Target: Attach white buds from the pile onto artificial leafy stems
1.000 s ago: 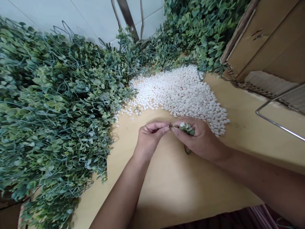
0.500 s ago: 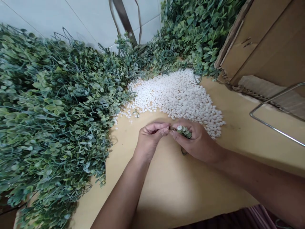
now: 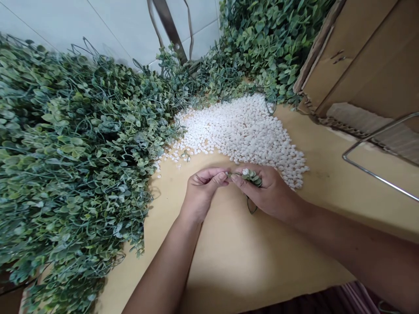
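My right hand [image 3: 268, 189] is closed round an artificial leaf sprig [image 3: 253, 178] with small green leaves and a white bit near its top. A thin loop of its stem hangs below the palm. Just to the left, the thumb and forefinger of my left hand [image 3: 204, 187] pinch at the end of a thin stem that runs out from the right fingertips. A tiny pale spot shows at that pinch, too small to name. Behind both hands spreads a heap of small white plastic pieces [image 3: 238, 126], lying loose on the tan tabletop [image 3: 229, 248].
A large pile of artificial greenery [image 3: 81, 152] covers the left side, and more greenery [image 3: 268, 39] stands at the back. On the right are a cardboard box [image 3: 366, 56] and a bent metal rod [image 3: 376, 172]. A tiled wall [image 3: 108, 26] is behind.
My left hand has shifted slightly left, away from the right fingertips, so more of the thin stem shows between them. The right hand keeps hold of the sprig.
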Demonstrator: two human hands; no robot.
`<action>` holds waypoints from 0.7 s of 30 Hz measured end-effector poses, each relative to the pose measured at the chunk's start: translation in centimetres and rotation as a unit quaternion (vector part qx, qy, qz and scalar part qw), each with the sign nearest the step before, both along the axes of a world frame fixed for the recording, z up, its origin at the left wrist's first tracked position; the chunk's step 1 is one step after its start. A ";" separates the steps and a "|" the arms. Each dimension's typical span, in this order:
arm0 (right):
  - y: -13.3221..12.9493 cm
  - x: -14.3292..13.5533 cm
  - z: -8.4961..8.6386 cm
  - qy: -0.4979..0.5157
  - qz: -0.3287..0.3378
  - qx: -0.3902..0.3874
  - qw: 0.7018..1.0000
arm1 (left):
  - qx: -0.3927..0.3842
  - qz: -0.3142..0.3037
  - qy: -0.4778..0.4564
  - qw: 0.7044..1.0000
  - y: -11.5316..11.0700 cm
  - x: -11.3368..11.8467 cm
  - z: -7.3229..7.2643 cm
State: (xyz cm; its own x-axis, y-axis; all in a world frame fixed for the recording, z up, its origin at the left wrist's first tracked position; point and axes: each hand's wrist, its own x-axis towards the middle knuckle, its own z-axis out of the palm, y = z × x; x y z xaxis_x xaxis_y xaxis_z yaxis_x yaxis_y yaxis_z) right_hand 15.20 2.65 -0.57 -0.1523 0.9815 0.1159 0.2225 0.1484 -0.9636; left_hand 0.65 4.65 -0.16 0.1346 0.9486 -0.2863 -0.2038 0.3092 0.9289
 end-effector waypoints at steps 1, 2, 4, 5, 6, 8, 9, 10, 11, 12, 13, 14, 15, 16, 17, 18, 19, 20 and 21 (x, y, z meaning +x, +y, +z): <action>0.0 0.0 0.0 0.000 0.000 -0.002 1.000 | 0.003 0.001 0.004 1.000 0.0 0.0 -0.1; 0.0 0.0 0.0 -0.001 0.001 -0.003 1.000 | 0.007 0.001 0.008 1.000 0.0 0.0 -0.1; 0.0 0.1 -0.1 -0.005 0.000 -0.006 1.000 | 0.013 -0.001 0.011 1.000 0.0 0.0 -0.2; 0.0 0.1 -0.1 -0.006 -0.002 -0.006 1.000 | 0.015 -0.003 0.011 1.000 0.0 0.0 -0.3; 0.0 0.0 -0.2 -0.007 -0.004 -0.006 1.000 | 0.017 -0.006 0.012 1.000 0.0 0.1 -0.3; -0.1 0.0 -0.3 -0.004 -0.005 -0.003 1.000 | 0.021 -0.008 0.014 1.000 0.1 0.1 -0.4; -0.1 0.0 -0.4 -0.002 -0.005 -0.001 1.000 | 0.023 -0.009 0.016 1.000 0.1 0.1 -0.5; -0.1 -0.1 -0.4 -0.001 -0.006 0.002 1.000 | 0.025 -0.008 0.018 0.999 0.1 0.1 -0.5; -0.1 -0.1 -0.4 -0.002 -0.005 0.003 1.000 | 0.025 -0.008 0.019 0.999 0.1 0.1 -0.4; -0.1 -0.1 -0.3 -0.005 -0.006 0.003 1.000 | 0.023 -0.008 0.021 0.999 0.1 0.1 -0.3; -0.1 -0.1 -0.2 -0.009 -0.008 0.002 1.000 | 0.020 -0.009 0.022 0.999 0.1 0.1 -0.2; 0.0 0.0 -0.2 -0.014 -0.010 -0.002 1.000 | 0.016 -0.011 0.023 1.000 0.0 0.2 -0.1; 0.1 0.0 -0.1 -0.016 -0.011 -0.007 1.000 | 0.012 -0.012 0.023 1.000 0.0 0.2 0.0; 0.1 0.0 0.0 -0.015 -0.012 -0.013 1.000 | 0.010 -0.011 0.023 1.000 0.0 0.2 0.1; 0.2 0.1 0.1 -0.013 -0.013 -0.018 1.000 | 0.010 -0.008 0.021 1.000 -0.1 0.3 0.1; 0.2 0.1 0.1 -0.008 -0.013 -0.021 1.000 | 0.011 -0.003 0.019 1.000 -0.1 0.4 0.1; 0.2 0.1 0.2 -0.001 -0.012 -0.023 1.000 | 0.013 0.002 0.017 1.000 -0.1 0.4 0.1; 0.2 0.0 0.2 0.004 -0.012 -0.024 1.000 | 0.016 0.007 0.016 1.000 -0.1 0.5 0.0; 0.2 0.0 0.2 0.007 -0.013 -0.023 1.000 | 0.019 0.010 0.017 1.000 -0.1 0.5 -0.1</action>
